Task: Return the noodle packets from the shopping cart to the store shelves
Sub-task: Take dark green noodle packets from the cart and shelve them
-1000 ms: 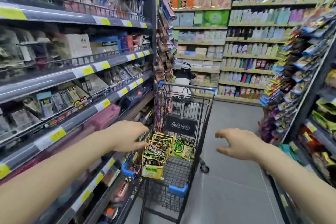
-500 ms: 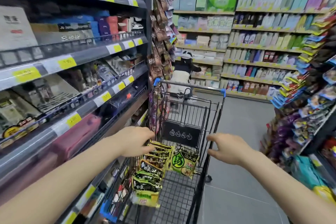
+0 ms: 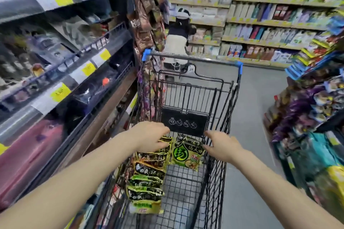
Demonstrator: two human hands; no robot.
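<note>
On our far left run the store shelves (image 3: 61, 72), dark tiers with yellow price tags along their edges, the goods on them blurred. Just beside them stands the shopping cart (image 3: 193, 87), black wire with blue corner caps on its far rim. Our left hand (image 3: 150, 138) reaches in over the cart's left side, fingers loosely bent and spread above the stacked packets — we cannot tell whether it touches the top one, and it grips nothing. Below it lie the noodle packets (image 3: 147, 178), a row of dark green-and-yellow ones overlapping along the left wall of the basket, the nearest showing a plain yellow-green end. Next to them, propped against the black child-seat flap (image 3: 184, 121), leans a green packet with a round emblem (image 3: 187, 153). Our right hand (image 3: 222, 146) hangs over the right side of the basket, fingers relaxed and pointing down toward that packet, holding nothing. Beyond the cart a person in a white cap (image 3: 178, 37) crouches by the far shelving, and more colourful packets crowd the racks on our right (image 3: 312, 87).
</note>
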